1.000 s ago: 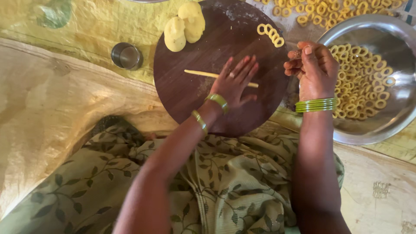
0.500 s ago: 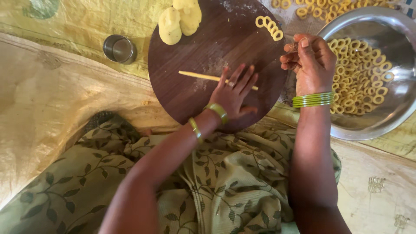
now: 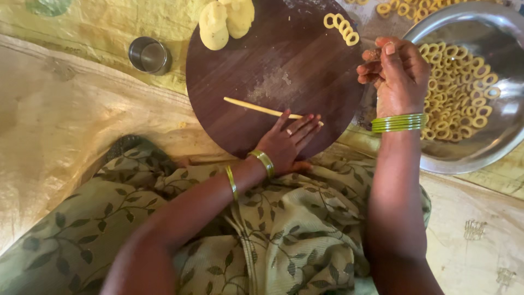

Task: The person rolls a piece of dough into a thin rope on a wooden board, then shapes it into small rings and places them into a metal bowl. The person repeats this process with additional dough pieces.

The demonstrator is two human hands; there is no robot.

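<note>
- Your left hand (image 3: 288, 143) has slid back down the round wooden board (image 3: 245, 65), fingers flat, rolling a thin dough rope (image 3: 256, 108).
- Your right hand (image 3: 394, 74) is loosely curled beside the board; whether it pinches anything, I cannot tell.
- Many dough rings (image 3: 458, 82) fill the steel bowl (image 3: 464, 158); dough lumps (image 3: 225, 21) remain unrolled.

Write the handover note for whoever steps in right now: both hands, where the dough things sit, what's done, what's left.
Left hand: flat, fingers spread on one end of the thin dough strip, which lies on the round wooden board.
Right hand: raised at the board's edge beside the steel bowl, fingers pinched together; what they hold is too small to tell.
Done: many dough rings in the bowl, a short row of rings on the board's far edge.
Left: the strip is not yet formed into rings; two dough lumps wait at the board's far side. A small steel cup stands beside the board.
</note>
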